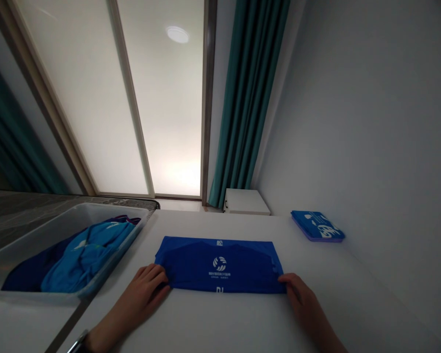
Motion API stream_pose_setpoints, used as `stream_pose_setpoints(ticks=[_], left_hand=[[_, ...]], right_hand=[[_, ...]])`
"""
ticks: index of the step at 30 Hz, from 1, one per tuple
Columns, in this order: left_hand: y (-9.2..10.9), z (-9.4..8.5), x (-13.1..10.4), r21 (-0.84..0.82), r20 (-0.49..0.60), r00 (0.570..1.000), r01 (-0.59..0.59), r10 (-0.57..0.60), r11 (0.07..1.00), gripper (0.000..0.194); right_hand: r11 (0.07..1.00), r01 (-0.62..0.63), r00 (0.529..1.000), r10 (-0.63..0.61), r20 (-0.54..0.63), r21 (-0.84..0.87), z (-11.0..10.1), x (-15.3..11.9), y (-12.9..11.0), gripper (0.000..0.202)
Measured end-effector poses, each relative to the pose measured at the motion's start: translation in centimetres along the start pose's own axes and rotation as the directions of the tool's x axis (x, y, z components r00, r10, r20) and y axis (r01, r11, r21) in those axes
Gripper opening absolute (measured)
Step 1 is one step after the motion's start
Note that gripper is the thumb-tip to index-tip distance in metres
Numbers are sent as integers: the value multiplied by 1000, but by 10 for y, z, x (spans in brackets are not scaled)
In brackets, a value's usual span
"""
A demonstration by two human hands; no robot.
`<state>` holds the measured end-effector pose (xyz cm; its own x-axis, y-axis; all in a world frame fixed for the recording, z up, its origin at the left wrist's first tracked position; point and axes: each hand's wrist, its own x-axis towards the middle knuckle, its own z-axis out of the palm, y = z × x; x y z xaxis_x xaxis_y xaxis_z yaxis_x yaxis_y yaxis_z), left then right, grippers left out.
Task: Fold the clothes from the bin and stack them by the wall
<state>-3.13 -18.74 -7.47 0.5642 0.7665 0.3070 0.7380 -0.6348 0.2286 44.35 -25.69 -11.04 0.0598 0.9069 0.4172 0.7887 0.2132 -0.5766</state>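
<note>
A blue shirt, folded into a wide strip with white printing on it, lies flat on the white table. At its left end my left hand grips the edge, fingers bent together, with the thumb partly hidden. My right hand pinches the lower right edge between thumb and fingertips. A dark watch is on my left wrist.
To the left stands a translucent plastic bin holding crumpled blue and dark clothes. Folded blue clothing with white print sits at the back right, near the wall. Beyond the table are a white cabinet and a teal curtain.
</note>
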Motion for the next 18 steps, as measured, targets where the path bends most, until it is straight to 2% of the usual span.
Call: stream_pose_setpoints(ticks=[4,7,13,15,18], left_hand=[[3,-1,8,26,-39,999,-21,22,999,25],[14,4,25,86,-31,998,-51,54,995,42],[45,20,73,107,42,995,-98,94,989,59],[47,25,85,96,60,996,-73,67,993,59],[38,32,94,99,94,996,-1,-9,995,57]], right_hand=[[993,-15,999,11,-38,-116,-1,13,4,36],[963,22,999,-32,-33,-269,14,30,-9,44],[904,164,972,-80,222,-394,69,67,-73,53],[903,176,955,-61,290,-391,82,76,-86,54],[906,173,934,-25,358,-387,94,84,-88,56]])
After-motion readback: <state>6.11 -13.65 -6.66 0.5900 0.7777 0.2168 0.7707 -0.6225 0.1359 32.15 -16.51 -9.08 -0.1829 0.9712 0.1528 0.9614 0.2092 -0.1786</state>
